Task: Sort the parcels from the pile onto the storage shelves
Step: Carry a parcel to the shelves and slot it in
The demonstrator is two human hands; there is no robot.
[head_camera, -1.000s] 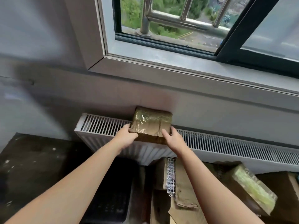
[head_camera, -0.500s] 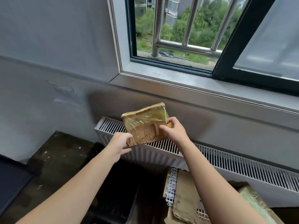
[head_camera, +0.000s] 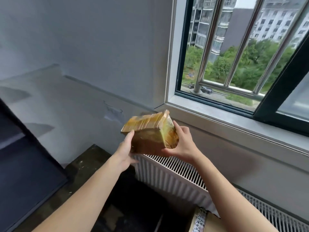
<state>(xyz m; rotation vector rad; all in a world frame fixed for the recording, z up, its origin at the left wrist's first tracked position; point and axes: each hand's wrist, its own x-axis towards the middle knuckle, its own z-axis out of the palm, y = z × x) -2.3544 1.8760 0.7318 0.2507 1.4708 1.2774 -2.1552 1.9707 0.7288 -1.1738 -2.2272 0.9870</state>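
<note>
A small brown parcel (head_camera: 148, 131) wrapped in glossy clear tape is held in the air above the left end of the white radiator (head_camera: 172, 178). My left hand (head_camera: 124, 151) grips its left side, thumb up along the near edge. My right hand (head_camera: 182, 144) grips its right end, fingers curled around the taped face. The parcel is tilted, its far corner raised toward the window sill. At the bottom right edge, a corner of another cardboard parcel (head_camera: 204, 223) from the pile shows.
A window (head_camera: 234, 56) with metal bars stands ahead on the right above a grey sill (head_camera: 225, 124). The grey wall runs left. A dark panel or shelf edge (head_camera: 25, 164) stands at the left. Dark stained floor (head_camera: 87, 168) lies below.
The parcel has been lifted off the radiator top and carried up and left, turning in my hands. My view has swung up and left, so the pile has dropped out of sight.
</note>
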